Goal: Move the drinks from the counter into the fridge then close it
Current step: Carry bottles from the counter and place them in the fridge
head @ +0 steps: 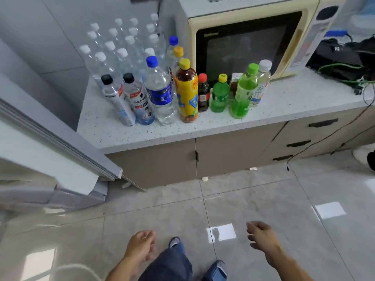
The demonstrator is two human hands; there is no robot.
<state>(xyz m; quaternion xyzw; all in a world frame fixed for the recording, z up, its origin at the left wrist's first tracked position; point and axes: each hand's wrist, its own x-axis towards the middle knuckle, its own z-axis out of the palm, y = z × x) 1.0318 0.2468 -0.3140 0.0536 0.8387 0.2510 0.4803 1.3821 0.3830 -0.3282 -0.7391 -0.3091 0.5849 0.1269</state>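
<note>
Both hands low over floor, left (142,245) and right (261,235) loosely curled, holding nothing; bottles (185,92) upright on counter (284,106).

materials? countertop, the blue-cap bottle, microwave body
Countertop: looks like white engineered stone or terrazzo, with dark speckles and a smooth, faintly glossy surface. Blue-cap bottle: clear thin plastic, see-through with ribbed walls and a glossy printed label. Microwave: probably cream painted metal or plastic, satin sheen; which one is unclear.
</note>
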